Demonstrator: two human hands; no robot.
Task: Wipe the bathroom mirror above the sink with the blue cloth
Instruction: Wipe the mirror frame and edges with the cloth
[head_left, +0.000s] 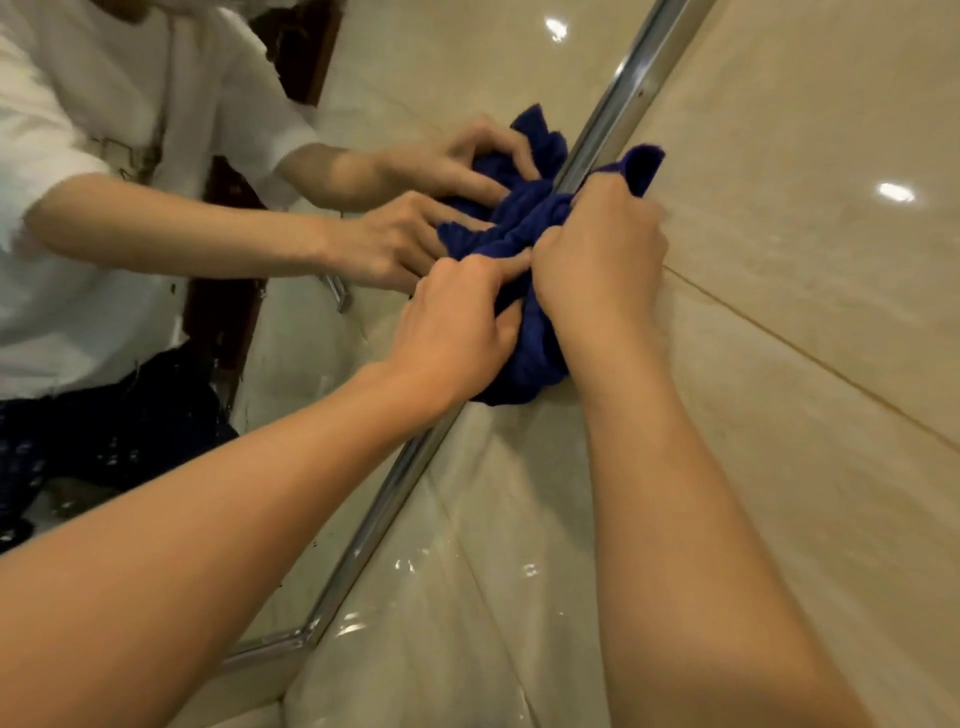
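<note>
The blue cloth (535, 343) is bunched up against the mirror's right edge, where the chrome frame (618, 98) runs diagonally. My right hand (597, 249) grips the upper part of the cloth, fingers curled round it, a corner sticking out above the knuckles. My left hand (457, 322) holds the lower left side of the cloth, thumb and fingers pinching into the folds. The mirror (322, 364) fills the left half of the view and reflects both hands, the cloth and a person in a white T-shirt.
Glossy beige wall tiles (805, 260) lie right of the frame, with a grout line running down to the right. The frame's lower corner (306, 636) sits at bottom centre. Small dark specks dot the lower mirror glass.
</note>
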